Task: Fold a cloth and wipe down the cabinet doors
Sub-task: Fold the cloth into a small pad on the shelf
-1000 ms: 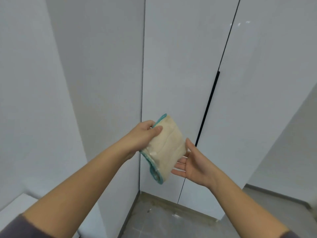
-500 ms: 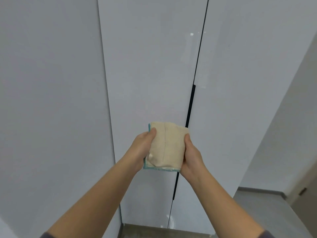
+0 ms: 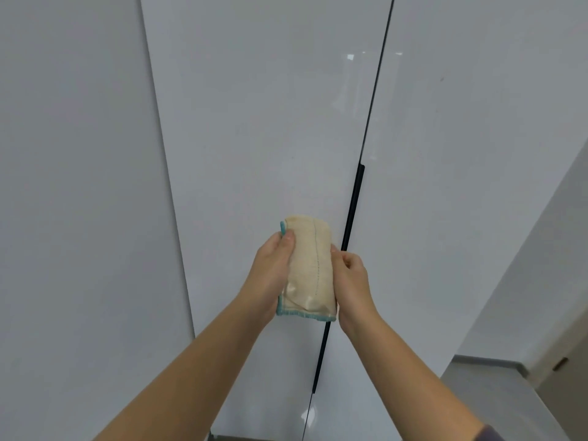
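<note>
Left hand [image 3: 273, 272] and right hand [image 3: 350, 278] clasp the cloth [image 3: 310, 268], left fingers hidden behind; folded narrower than before.

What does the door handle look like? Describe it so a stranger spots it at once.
Tall glossy white cabinet doors fill the view; a thin dark seam runs between the middle and right ones. On that seam sits the handle, a black vertical strip passing behind the held beige cloth. It is thicker than the hairline seam above.
</note>
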